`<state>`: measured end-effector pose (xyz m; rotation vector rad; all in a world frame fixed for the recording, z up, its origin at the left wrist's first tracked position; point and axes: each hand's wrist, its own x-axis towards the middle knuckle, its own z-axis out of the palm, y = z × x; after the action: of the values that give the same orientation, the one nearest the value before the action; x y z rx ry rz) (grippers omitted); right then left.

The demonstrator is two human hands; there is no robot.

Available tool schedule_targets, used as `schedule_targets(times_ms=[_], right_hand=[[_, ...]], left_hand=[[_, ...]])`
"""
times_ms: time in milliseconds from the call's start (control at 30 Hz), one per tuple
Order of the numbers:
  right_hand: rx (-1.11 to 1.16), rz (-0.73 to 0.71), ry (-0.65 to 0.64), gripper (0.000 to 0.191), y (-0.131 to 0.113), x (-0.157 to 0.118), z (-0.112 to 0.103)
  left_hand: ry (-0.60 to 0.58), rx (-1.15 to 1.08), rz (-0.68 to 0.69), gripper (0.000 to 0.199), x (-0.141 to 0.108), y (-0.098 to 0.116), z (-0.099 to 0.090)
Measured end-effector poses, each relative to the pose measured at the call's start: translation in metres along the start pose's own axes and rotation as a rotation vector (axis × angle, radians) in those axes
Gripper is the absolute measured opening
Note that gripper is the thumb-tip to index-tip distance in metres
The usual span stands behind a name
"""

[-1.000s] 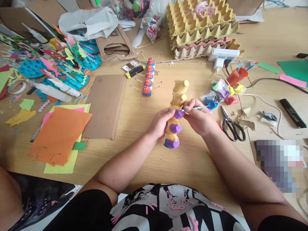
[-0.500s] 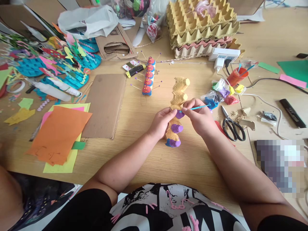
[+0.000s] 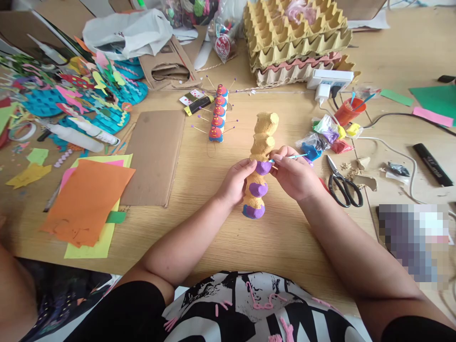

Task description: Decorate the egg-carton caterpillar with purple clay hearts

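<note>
My left hand (image 3: 237, 181) grips the left side of a bumpy egg-carton strip (image 3: 264, 144), held up above the table. Three of its nearer bumps carry purple clay caps, and some blue shows at the nearest end; the farther bumps are bare yellow-brown. Between the fingers of my right hand (image 3: 292, 172) is a thin light-blue clay tool (image 3: 298, 156), its tip by the edge of the third purple cap (image 3: 264, 167). Beyond stands a finished-looking caterpillar (image 3: 218, 114) in red and blue, with pins or sticks poking out at its sides.
Black-handled scissors (image 3: 344, 183), bagged clay (image 3: 310, 151) and an orange cup (image 3: 349, 111) lie to the right. Stacked egg trays (image 3: 295, 40) stand at the back. A cardboard sheet (image 3: 153, 156), orange paper (image 3: 89, 199) and glue bottles (image 3: 76, 135) are on the left. Another person's arm (image 3: 14, 285) shows at lower left.
The egg-carton strip has been turned, so its bumps face up more and the purple caps show more fully. My right hand has shifted slightly with the clay tool.
</note>
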<state>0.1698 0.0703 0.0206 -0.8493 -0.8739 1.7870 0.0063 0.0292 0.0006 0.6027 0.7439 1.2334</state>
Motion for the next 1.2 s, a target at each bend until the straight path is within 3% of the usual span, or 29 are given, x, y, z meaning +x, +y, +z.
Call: schedule_targets(times_ms=[200,400,567,800,967,1200], right_hand=[[-0.113,-0.080,-0.018,0.057,0.0025,0.0009,-0.0013],[-0.264,-0.284,-0.016,0.054,0.0008,-0.0001,0.0019],[-0.330,-0.363,-0.015,0.052,0.0001,-0.0015,0.0026],[-0.204,-0.251,-0.055,0.051,0.0067,0.0010,-0.0025],[-0.221,-0.296,-0.104,0.043,0.0065,0.0012,-0.0024],[-0.250,-0.294,-0.084,0.046,0.0033,-0.0008,0.0001]], left_hand=[[0.060,0.024,0.003,0.039,0.0010,-0.0007,-0.0003],[0.027,0.036,-0.009,0.044,0.0018,-0.0030,-0.0049],[0.029,0.031,-0.015,0.044,0.0019,-0.0046,-0.0075],[0.041,0.017,-0.019,0.039,0.0018,-0.0036,-0.0046],[0.036,0.015,-0.029,0.038,0.0018,-0.0027,-0.0045],[0.048,0.036,-0.032,0.039,0.0013,-0.0021,-0.0047]])
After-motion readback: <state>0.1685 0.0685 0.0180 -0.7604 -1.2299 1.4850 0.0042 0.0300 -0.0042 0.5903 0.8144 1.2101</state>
